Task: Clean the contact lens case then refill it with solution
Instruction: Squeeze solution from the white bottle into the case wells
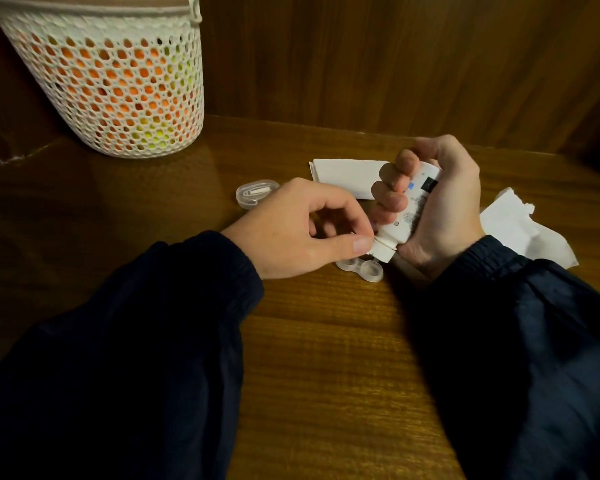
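**Cap off first, then pour low**

Right hand [440, 206] wrapped around a small white plastic solution bottle [411, 209], held tilted, nozzle end down and toward the body. Left hand [291, 230] pinching the bottle's white cap [381, 252] between thumb and fingertips, other fingers loosely curled. Directly below the cap, resting on the dark wooden surface [326, 341]: a clear plastic twin-well contact lens case [362, 270], both wells open and facing up, partly hidden by the left thumb. No liquid discernible in the wells.

Judged to be the uncapping step ahead of a rinse or refill. Best done with a firm, steady bottle grip and no squeezing while twisting, since a pressed body could spurt once the cap came free. Cap worth parking clean-side up, away from the wells. Nozzle best kept just above each well without touching the rim, then fed gently, one well at a time.

Behind the hands: a folded white paper tissue [343, 174], a crumpled one [520, 226] at right for spills, and a small clear lidded box [257, 194]. Far left, a white mesh basket [118, 84].
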Available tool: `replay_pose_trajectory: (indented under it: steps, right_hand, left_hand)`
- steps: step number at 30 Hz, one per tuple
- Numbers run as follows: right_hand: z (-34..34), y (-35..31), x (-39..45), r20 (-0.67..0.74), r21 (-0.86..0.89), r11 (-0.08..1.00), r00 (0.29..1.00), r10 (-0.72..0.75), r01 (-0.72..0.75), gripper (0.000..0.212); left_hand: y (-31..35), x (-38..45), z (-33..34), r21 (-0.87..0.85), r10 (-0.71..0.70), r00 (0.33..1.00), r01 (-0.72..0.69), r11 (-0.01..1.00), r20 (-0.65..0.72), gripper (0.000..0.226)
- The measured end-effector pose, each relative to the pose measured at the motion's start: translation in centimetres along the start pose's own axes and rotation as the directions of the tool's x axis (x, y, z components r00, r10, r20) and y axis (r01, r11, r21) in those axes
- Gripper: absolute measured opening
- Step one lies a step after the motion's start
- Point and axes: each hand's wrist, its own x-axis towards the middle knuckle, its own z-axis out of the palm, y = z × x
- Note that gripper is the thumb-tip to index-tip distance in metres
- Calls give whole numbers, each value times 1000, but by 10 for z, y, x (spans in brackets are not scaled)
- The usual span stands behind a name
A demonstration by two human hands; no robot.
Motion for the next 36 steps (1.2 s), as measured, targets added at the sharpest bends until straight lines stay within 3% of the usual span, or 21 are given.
replay_pose_trajectory:
  steps: [36]
  right_hand:
    - [4, -3, -2, 2, -13, 1000, 1000, -8, 8, 35]
  left_hand:
    - [2, 0, 0, -6, 7, 1000, -7, 1000, -8, 9]
